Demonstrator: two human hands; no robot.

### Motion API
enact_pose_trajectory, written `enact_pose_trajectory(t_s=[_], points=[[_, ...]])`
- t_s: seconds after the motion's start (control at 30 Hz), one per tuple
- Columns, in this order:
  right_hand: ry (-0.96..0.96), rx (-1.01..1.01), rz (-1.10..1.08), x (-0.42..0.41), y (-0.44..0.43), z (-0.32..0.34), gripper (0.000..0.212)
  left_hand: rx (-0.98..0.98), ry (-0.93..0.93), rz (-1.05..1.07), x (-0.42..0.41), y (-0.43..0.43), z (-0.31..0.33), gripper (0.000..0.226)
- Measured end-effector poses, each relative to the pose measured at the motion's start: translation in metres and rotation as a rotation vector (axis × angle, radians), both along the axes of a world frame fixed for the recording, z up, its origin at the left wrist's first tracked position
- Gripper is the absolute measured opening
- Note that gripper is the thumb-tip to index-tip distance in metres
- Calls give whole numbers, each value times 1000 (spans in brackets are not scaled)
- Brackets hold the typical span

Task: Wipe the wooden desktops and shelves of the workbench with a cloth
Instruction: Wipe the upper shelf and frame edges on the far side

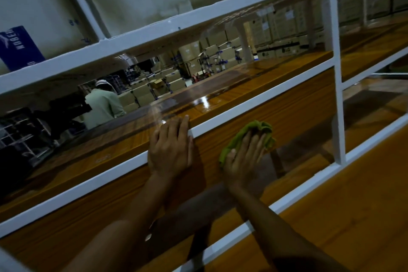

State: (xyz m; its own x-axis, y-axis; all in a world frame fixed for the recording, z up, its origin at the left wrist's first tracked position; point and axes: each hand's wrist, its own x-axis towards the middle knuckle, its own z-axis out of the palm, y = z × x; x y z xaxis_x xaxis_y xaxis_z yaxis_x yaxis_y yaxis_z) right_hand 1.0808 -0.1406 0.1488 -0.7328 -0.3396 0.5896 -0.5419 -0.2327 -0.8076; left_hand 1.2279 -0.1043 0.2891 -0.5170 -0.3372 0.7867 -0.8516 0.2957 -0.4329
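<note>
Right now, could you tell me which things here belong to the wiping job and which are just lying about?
Job: green cloth under right hand; wooden shelf; left hand resting on white frame rail.
Lying about: blue box; cardboard boxes and a person in the background.

Upper left: blue box [21,47]; behind: person [103,106], stacked cartons [192,51].

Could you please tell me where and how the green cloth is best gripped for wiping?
Probably the bunched folds of the green cloth showing past the fingertips of the right hand, which presses flat on it. Come from the near side, over the top: the rest lies thin against the wood.
</note>
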Motion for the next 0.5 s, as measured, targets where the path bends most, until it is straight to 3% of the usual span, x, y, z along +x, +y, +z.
enact_pose_trajectory(t_s=[0.07, 0.17, 0.27, 0.37, 0.5], points=[[85, 11, 11, 18, 3, 3, 59, -6, 6, 9, -1, 0, -1, 51], [498, 61, 82, 28, 17, -26, 67, 1, 20, 23, -3, -1, -2, 51], [708, 29, 146, -2, 16, -49, 68, -7, 25, 39, -4, -2, -2, 52], [703, -78, 173, -24, 13, -44, 68, -11, 24, 61, -5, -2, -1, 53], [346, -21, 62, -12, 14, 8, 75, -13, 28, 86, -8, -1, 0, 53]])
